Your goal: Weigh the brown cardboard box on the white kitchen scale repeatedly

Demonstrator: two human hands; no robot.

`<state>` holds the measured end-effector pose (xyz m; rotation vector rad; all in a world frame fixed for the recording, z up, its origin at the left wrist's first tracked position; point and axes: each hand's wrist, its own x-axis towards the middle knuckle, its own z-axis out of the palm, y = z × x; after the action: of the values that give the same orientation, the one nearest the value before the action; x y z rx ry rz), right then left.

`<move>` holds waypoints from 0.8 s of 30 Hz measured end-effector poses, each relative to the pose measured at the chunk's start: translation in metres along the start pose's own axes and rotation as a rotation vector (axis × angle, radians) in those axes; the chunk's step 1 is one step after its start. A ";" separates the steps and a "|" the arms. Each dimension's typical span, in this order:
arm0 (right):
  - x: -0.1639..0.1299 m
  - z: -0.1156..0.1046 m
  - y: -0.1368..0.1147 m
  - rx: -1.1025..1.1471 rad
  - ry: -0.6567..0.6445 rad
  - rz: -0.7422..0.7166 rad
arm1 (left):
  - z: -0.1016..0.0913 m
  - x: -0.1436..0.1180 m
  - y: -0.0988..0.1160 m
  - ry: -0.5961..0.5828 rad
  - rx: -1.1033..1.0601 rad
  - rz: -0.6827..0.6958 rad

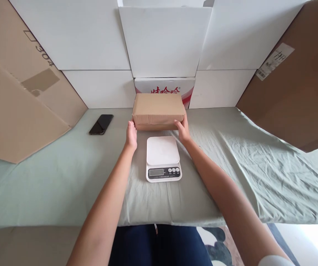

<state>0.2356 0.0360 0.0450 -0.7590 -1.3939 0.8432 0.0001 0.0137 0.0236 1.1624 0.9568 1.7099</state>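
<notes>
You've got one plain brown carton [159, 104]: rectangular, closed, top flat, edges straight. Long side runs left-right across your view; top and front faces toward you, a faint lengthwise line low on the front. Roughly level. Your left hand [131, 135] is against its left end; your right hand [183, 127] grips the right end, thumb on the front. Sits just beyond the white scale [163, 149], not on it. Can't tell whether the underside touches the cloth [103, 159].
</notes>
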 end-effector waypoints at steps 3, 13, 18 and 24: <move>0.004 -0.001 0.012 -0.006 -0.005 0.023 | -0.004 0.004 -0.020 0.039 0.006 -0.035; 0.002 -0.014 0.035 0.053 -0.032 0.093 | -0.006 0.003 -0.032 0.057 0.015 -0.043; 0.002 -0.013 0.036 0.018 -0.031 0.108 | -0.006 0.003 -0.035 0.068 0.041 -0.059; 0.004 -0.024 0.051 0.030 -0.007 0.176 | -0.017 0.002 -0.032 0.128 0.042 -0.080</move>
<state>0.2562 0.0661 0.0016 -0.8649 -1.3316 1.0018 -0.0098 0.0253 -0.0098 1.0376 1.1074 1.7236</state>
